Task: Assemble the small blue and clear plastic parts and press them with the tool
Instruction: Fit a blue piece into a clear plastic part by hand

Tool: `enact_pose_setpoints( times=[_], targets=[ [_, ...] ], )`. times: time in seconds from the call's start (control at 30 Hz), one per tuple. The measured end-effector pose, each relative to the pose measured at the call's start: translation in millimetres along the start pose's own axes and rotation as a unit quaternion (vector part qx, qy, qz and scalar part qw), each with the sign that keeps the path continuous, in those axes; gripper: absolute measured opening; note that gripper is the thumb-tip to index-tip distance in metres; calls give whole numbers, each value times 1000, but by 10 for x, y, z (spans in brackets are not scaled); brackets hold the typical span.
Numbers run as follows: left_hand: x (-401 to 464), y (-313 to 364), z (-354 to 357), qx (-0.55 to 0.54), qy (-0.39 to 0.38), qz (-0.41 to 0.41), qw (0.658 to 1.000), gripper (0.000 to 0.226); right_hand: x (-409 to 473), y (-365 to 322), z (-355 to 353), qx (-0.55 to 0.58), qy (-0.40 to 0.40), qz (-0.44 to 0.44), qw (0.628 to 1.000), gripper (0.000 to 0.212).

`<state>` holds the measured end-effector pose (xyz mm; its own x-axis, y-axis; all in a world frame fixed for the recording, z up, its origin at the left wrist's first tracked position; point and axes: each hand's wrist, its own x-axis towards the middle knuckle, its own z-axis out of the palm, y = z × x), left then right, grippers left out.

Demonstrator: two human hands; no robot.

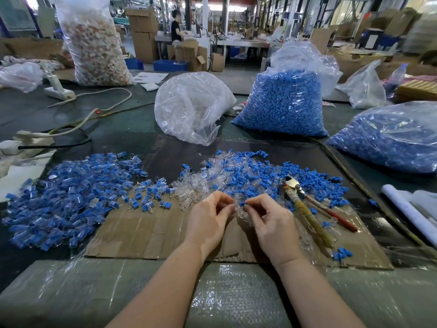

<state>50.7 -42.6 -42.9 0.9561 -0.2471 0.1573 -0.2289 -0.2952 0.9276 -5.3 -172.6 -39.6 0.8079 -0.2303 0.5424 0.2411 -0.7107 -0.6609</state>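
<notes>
Two hands were held close together over the cardboard sheet (146, 233) on the table (71, 292). A blue plug (241, 204) was pinched by the right hand (272, 221), and a clear housing (237, 202) was gripped in the curled fingers (222, 200) of the left hand (208, 218). A skewed entry could likely jam or drop the plug, since both parts were tiny and slippery. Pliers (305, 209) lay at two o'clock, untouched; finished pieces (68, 197) were heaped at nine o'clock.

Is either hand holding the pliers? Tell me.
No: the pliers lie on the cardboard, while both hands pinch small parts.
</notes>
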Motion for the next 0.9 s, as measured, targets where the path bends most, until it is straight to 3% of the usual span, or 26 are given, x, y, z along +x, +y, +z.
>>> enact_pose_setpoints(
  times=[0.4, 0.67, 0.9],
  targets=[
    [-24, 60, -46, -107, -40, -15, 993, 19, -6, -56, 31, -118, -13, -45, 992, 16],
    [-33, 66, -54, -37, -30, -2, 999, 21, 4, -73, 17, -122, -28, -68, 990, 10],
    [-30, 61, -56, -1, -25, 13, 1000, 26, 22, -138, -31, -70, -61, -80, 992, 37]
  ],
)
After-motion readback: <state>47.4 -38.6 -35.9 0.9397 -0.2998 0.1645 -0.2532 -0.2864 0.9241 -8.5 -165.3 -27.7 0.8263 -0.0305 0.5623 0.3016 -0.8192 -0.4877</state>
